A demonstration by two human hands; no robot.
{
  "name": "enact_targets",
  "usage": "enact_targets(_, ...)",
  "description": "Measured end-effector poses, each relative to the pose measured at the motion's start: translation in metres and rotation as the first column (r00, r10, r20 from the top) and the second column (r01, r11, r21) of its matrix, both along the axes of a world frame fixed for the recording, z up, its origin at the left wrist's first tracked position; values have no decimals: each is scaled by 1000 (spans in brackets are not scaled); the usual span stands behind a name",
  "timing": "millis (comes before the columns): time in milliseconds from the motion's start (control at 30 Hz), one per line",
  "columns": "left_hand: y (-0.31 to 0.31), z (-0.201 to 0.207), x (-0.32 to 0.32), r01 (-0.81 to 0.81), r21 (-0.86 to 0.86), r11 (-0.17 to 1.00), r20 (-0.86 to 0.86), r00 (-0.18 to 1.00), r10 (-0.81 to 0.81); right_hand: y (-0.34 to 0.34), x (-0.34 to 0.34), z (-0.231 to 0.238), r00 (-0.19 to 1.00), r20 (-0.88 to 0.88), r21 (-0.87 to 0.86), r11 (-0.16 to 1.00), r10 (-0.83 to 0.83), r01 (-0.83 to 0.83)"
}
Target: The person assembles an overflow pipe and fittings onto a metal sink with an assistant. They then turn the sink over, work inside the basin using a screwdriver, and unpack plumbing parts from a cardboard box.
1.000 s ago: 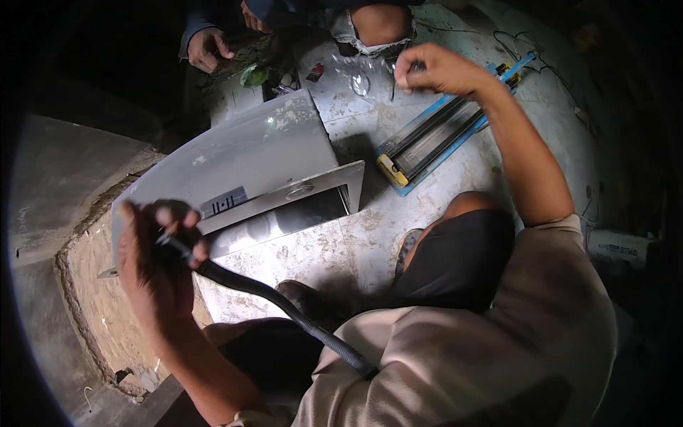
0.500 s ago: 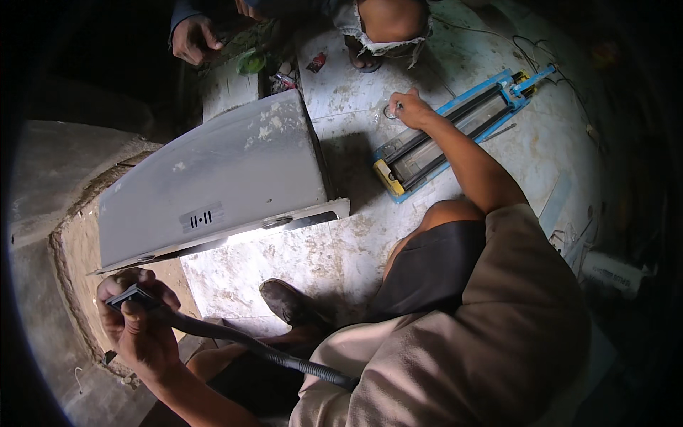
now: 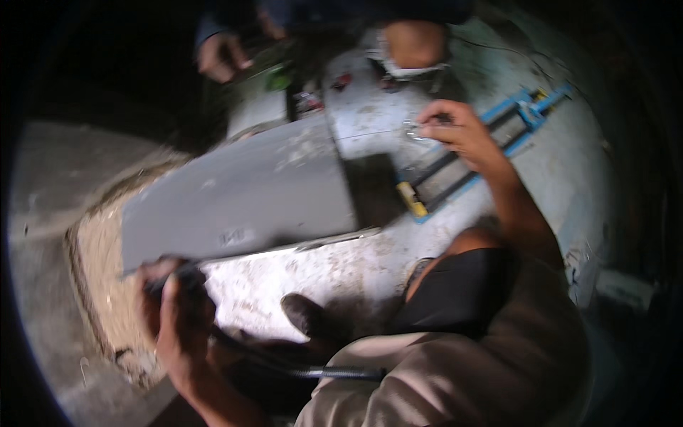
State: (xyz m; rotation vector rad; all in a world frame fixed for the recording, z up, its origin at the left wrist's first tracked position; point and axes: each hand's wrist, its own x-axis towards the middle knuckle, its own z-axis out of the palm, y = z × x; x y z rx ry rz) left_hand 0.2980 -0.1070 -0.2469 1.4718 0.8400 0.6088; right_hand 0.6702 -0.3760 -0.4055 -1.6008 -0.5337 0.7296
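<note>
Pinched in my left hand (image 3: 186,324) is a black overflow fitting (image 3: 186,276), close to the near rim of a grey sink (image 3: 249,192). From the fitting a dark corrugated hose (image 3: 331,372) runs back toward my lap. The sink lies overturned on the floor, outer side up, with small overflow slots (image 3: 231,237) in its wall. My right hand (image 3: 462,135) is closed above the floor beyond the sink, its fingertips on a small clear thing (image 3: 413,131), perhaps a plastic bag. Motion blur hides its details.
Beside my right forearm lies a blue tile cutter (image 3: 469,153). Across from me a person crouches, one hand (image 3: 222,58) over a green item (image 3: 279,77). A red packet (image 3: 341,82) lies nearby. At left is a concrete ledge (image 3: 57,185); my shoe (image 3: 302,313) rests on the white tiles.
My right hand has come up off the floor with the small clear thing in its fingers. My view has shifted, so most things appear further right and lower. The left hand keeps its hold.
</note>
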Motion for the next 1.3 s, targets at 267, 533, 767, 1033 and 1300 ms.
enact_targets(267, 8, -27, 46, 455, -440, 775, 504, 839, -207, 59, -73, 135, 975, 68, 106, 970, 213, -219)
enact_targets(533, 7, -34, 51, 472, -460, 752, 528, 827, -195, 129, -149, 169, 928, 285, 30, 965, 241, -260)
enact_targets(767, 10, -36, 42, 449, -322, 834, 400, 863, -310, 143, -172, 158, 909, 345, -13, 969, 235, -246)
enact_targets(1033, 10, -47, 38, 408, -415, 813, 411, 882, -233, 152, -177, 153, 931, 262, 123, 949, 252, -292)
enact_targets(1300, 10, -34, 37, 481, -401, 779, 351, 867, -354, 149, -162, 151, 834, -492, 353, 933, 252, -73)
